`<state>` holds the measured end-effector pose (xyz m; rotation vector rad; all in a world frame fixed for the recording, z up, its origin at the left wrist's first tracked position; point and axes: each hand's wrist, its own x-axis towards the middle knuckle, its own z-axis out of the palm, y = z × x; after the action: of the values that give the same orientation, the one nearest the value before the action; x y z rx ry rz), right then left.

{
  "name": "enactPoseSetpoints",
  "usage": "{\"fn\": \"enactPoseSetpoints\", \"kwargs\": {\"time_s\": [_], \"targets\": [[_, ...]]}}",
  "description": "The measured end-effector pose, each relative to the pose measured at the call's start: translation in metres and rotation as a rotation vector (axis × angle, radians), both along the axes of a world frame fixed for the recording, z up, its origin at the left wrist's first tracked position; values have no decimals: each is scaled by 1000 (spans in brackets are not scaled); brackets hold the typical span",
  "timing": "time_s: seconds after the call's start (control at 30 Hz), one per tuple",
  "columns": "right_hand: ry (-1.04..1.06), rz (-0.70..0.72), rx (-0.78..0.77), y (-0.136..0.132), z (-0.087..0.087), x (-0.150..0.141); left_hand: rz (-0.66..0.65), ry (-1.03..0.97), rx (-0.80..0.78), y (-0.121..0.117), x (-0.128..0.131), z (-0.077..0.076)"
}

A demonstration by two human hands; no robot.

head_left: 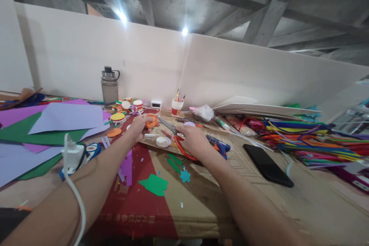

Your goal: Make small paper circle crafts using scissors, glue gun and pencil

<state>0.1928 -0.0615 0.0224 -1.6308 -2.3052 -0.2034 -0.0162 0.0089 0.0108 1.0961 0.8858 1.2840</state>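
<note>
Purple and green paper sheets spread at far left on the cardboard-covered surface. Left hand, fingers curled around a round orange foam disc. Right hand gripping red-handled metal scissors, blades pointing toward the disc. Black phone farther right.
</note>
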Motion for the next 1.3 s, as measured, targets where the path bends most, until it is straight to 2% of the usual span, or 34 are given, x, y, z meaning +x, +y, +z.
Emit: {"fn": "enactPoseSetpoints", "kwargs": {"time_s": [0.27, 0.4, 0.57, 0.73, 0.93, 1.3], "targets": [[230, 129, -70, 6, -1, 2, 22, -54, -7, 4, -2, -4], [219, 138, -58, 6, -1, 3, -11, -28, 20, 4, -4, -5], [234, 167, -35, 5, -4, 3, 35, -23, 41, 2, -5, -2], [193, 116, 6, 8, -10, 3, 70, -14, 65, 3, -5, -2], [144, 81, 1, 5, -7, 2, 127, -82, 104, 5, -3, -3], [81, 65, 31, 7, -12, 3, 110, -105, 68, 0, 1, -1]]}}
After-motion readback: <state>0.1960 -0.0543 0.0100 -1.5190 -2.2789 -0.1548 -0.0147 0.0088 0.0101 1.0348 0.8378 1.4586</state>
